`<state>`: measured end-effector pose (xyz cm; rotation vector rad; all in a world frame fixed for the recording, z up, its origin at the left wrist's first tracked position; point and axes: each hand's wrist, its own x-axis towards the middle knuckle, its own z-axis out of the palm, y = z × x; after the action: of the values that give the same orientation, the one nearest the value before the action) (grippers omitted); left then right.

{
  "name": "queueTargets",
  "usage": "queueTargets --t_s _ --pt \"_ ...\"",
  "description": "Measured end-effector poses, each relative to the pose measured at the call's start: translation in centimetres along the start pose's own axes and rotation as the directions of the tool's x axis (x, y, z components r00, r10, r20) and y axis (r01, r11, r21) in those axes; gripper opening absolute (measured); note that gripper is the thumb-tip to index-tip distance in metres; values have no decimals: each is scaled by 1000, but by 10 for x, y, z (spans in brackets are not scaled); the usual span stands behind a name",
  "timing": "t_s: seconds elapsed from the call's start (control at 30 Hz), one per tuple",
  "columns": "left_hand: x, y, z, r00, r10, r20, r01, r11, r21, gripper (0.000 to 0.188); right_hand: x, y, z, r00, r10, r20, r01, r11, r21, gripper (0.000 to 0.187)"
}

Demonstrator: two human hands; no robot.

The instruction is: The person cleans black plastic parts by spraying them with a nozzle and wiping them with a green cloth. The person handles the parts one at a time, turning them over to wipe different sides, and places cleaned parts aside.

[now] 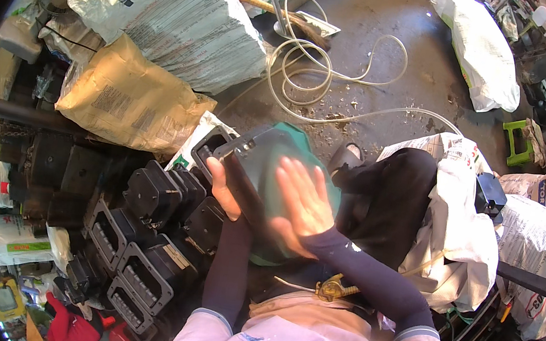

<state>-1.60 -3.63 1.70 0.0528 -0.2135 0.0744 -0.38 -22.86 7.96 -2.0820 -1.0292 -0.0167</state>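
Black casing (250, 191): in the head view, slanting across the lap, its open framed end pointing away and to the left; every place below is told from it.
Green sheet (289, 147): just right of the casing and against it; whether film or cloth, I cannot tell.
Left hand (226, 197): at the casing's left edge, thumb raised along it, fingers hidden underneath; how far the grip is closed I cannot tell.
Right hand (301, 204): right of the casing, over the green sheet, fingers long and slightly spread, gripping nothing visible; it is blurred, so contact cannot be told.
Other casings (154, 195): heaped left of the casing and nearer the body, several with rectangular frames.
Brown paper sack (135, 100): beyond the casing and to its left, creased.
Large white sack (181, 26): farther beyond it, also left.
Clear hose (331, 77): looped on the floor beyond the casing.
Broom (310, 30): past the casing, its bristles by the hose.
Dark trouser leg (388, 202): right of the casing, knee bent.
Crumpled white sack (458, 244): farther right, beside the leg.
Green stool (516, 142): far right of the casing and beyond it.
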Motion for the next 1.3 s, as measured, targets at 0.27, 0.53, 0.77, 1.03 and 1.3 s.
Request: queueTargets --t_s 0.27,0.53,0.77,1.03,1.3 --pt "6 -5 11 998 25 -62 -21 997 69 87 44 19 -4 998 6 -59 -6 1000 0 63" --pt "-5 0 -14 994 -13 -110 25 993 116 86 -14 27 -20 1000 25 2 -25 975 222 58" --pt "-3 0 -14 991 -42 -128 54 994 91 83 -7 35 -39 999 -29 18 22 949 316 57" --pt "-1 1 -18 993 11 -121 8 989 150 79 8 40 -7 962 -153 -225 181 978 108 53" --pt "0 0 -26 997 -42 -69 41 999 -7 76 2 62 -46 848 520 -99 -368 714 595 31"
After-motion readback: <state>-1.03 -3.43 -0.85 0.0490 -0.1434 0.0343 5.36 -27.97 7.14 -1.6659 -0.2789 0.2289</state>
